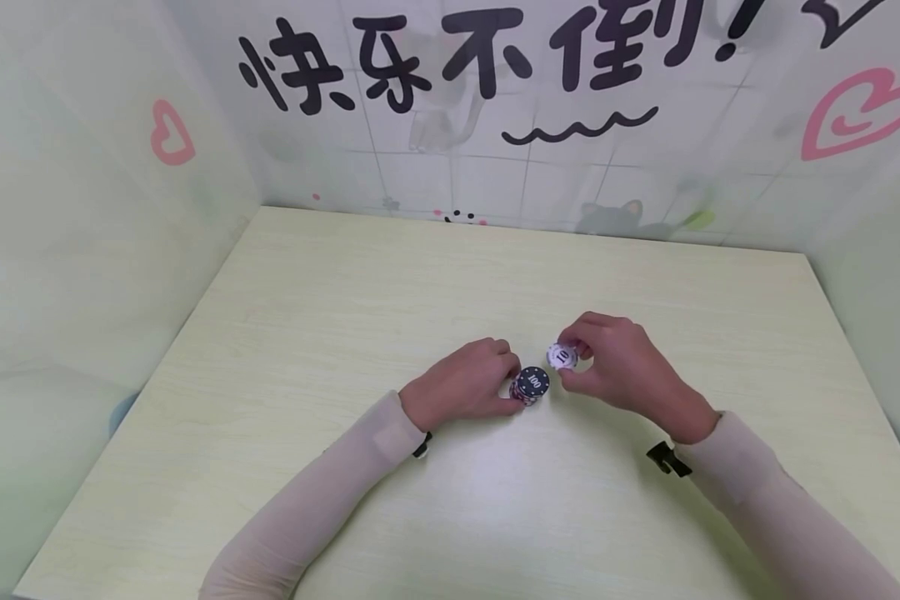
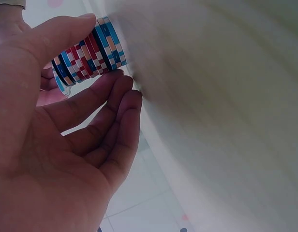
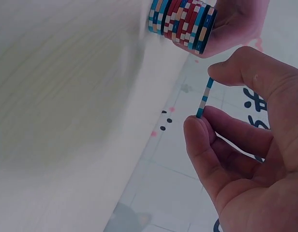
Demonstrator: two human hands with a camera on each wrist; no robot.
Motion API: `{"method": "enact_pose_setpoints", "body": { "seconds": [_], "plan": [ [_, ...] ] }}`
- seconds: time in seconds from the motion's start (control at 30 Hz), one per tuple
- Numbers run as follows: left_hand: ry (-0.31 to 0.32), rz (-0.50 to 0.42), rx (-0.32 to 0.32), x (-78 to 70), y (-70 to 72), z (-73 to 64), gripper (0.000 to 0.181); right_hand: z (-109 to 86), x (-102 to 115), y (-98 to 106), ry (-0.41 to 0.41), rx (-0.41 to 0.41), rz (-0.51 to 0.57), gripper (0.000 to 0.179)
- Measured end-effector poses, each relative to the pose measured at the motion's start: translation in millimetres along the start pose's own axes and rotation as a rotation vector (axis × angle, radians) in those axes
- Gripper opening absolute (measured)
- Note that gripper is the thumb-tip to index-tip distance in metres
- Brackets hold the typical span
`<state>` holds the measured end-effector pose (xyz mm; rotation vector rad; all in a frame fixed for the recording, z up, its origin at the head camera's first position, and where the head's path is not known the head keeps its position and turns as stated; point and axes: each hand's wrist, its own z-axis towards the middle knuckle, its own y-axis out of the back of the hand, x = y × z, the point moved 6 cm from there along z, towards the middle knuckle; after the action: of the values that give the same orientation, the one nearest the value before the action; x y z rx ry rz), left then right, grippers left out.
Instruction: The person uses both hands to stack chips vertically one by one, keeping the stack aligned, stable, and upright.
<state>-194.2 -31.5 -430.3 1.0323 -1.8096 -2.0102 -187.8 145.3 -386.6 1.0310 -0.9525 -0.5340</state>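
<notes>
A stack of poker chips stands on the table, its dark top chip marked 100. Blue, red and dark edges show along the stack in the left wrist view. My left hand holds it from the left, thumb on the near side and fingertips on the far side. Just right of the stack, my right hand pinches a single poker chip marked 10 between thumb and fingers. Edge-on in the right wrist view, this chip is striped blue and white, apart from the stack.
The pale wooden table meets a printed wall covering at the back. Side panels rise left and right. Both sleeves reach in from the near edge, with a black clip at the right wrist.
</notes>
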Motion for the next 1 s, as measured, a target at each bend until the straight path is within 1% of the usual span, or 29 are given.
{"method": "enact_pose_setpoints", "body": {
  "seconds": [0.2, 0.37, 0.67, 0.9, 1.0],
  "plan": [
    [-0.001, -0.002, 0.001, 0.2, -0.2, -0.2, 0.034, -1.8, 4.2, -1.7, 0.029, -0.011, 0.006, 0.026],
    [-0.004, -0.001, -0.005, -0.1, 0.5, -0.9, 0.034, -3.1, 7.8, -2.3, 0.056, -0.028, 0.02, 0.023],
    [-0.009, 0.001, -0.008, 0.9, -0.4, -1.3, 0.032, -4.4, 13.2, -6.0, 0.064, -0.015, 0.025, 0.022],
    [-0.002, -0.029, -0.009, 1.6, 0.0, -1.1, 0.03, -4.7, 18.7, -8.6, 0.079, -0.014, 0.035, 0.022],
    [-0.007, -0.027, -0.013, 1.4, 0.2, -1.0, 0.03, -4.8, 20.4, -10.0, 0.092, -0.016, 0.038, 0.022]
  ]
}}
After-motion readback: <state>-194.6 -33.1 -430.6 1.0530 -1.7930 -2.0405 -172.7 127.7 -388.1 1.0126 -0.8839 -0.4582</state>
